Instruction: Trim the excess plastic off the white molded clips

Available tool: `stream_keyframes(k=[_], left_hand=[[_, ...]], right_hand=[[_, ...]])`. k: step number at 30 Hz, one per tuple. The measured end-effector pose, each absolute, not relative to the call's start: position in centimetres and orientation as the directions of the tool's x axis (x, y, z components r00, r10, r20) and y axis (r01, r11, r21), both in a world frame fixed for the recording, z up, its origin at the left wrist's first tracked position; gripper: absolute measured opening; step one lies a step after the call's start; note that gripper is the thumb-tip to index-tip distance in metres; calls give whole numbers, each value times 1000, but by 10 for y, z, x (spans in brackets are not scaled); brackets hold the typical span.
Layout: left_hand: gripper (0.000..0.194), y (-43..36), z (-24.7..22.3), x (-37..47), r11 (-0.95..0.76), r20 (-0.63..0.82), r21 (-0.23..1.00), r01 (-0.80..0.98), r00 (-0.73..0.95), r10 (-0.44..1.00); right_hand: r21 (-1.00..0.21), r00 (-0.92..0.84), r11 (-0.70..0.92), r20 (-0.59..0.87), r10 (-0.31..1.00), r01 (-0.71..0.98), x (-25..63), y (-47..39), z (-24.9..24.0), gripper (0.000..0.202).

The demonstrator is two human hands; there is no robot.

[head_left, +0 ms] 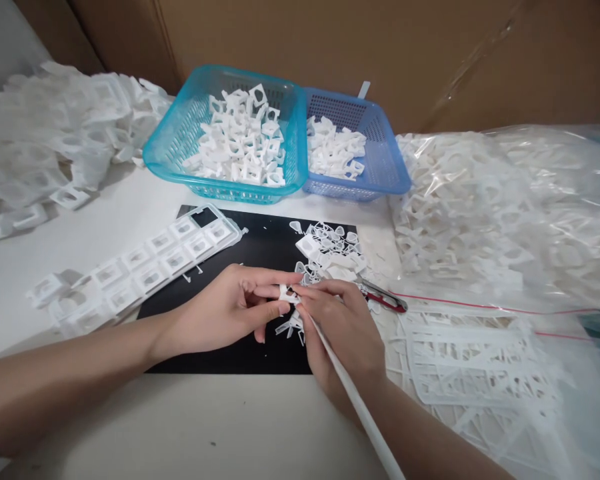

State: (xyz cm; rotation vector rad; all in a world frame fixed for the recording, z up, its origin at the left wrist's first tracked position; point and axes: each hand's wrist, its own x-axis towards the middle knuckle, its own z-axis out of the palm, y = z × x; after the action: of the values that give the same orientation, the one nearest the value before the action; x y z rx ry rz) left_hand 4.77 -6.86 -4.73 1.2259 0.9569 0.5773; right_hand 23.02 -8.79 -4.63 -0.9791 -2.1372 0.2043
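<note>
My left hand [235,303] pinches a small white plastic part [288,293] with an opening in it, between thumb and fingers. On the part's other side, my right hand [343,327] is closed around a long, slim white rod [347,387], which runs down toward the bottom edge. The rod's tip and its exact contact with the part are hidden by my fingers. Both hands are above a black mat [220,353]. Just beyond them lies a pile of white plastic scraps [333,250], and a red-handled cutting tool [387,300] rests to the right.
A teal basket [167,157] and a blue basket [385,143] hold white parts. On the left are a tray of square parts [153,260] and a large heap [80,127]. Clear bags of parts [460,207] and white lattice frames [475,367] lie right. Cardboard [330,40] stands behind.
</note>
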Motion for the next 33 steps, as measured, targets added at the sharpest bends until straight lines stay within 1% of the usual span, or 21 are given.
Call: stream_keyframes(k=[3,5,8,10,14,17,19,20,22,24,26,30,33], left_hand=[[43,-68,-45,47,290,-303,952,102,469,829],[42,-67,-45,47,306,-320,946,104,435,842],[41,-67,-46,47,307,-327,945,114,403,855],[41,-66,-46,47,297,-320,947,120,393,862],[44,-67,-46,46,265,-290,957,118,366,884],[44,-67,-47,45,239,-259,966,101,321,911],[45,-68,-47,45,230,-246,969,89,296,923],[45,-68,-47,45,227,-240,971,79,293,926],[46,-68,-48,46,224,-230,973,55,301,926],[44,-69,-48,47,224,-224,974,35,304,926],[42,-69,-49,47,219,-216,975,24,303,928],[38,-68,-49,47,189,-179,982,-1,318,931],[39,-68,-50,45,177,-171,984,10,327,929]], right_hand=[[-387,-420,704,597,683,595,239,-85,-44,29],[-349,-379,687,635,673,637,246,-82,-39,31],[-307,-274,596,672,688,742,254,-76,-30,37],[-300,-244,556,669,702,775,256,-73,-24,38],[-301,-225,526,660,717,795,262,-70,-20,32],[-229,-189,472,706,683,851,271,-65,-17,26],[-203,-150,421,730,667,884,277,-61,-15,24],[-209,-136,410,733,667,888,279,-60,-14,23],[-269,-113,422,716,689,866,280,-58,-12,20],[-337,-117,454,683,721,825,278,-59,-13,14],[-384,-129,449,627,768,807,277,-61,-15,7],[-378,-169,411,531,830,829,276,-64,-20,6],[-359,-189,425,538,822,831,276,-63,-21,5]])
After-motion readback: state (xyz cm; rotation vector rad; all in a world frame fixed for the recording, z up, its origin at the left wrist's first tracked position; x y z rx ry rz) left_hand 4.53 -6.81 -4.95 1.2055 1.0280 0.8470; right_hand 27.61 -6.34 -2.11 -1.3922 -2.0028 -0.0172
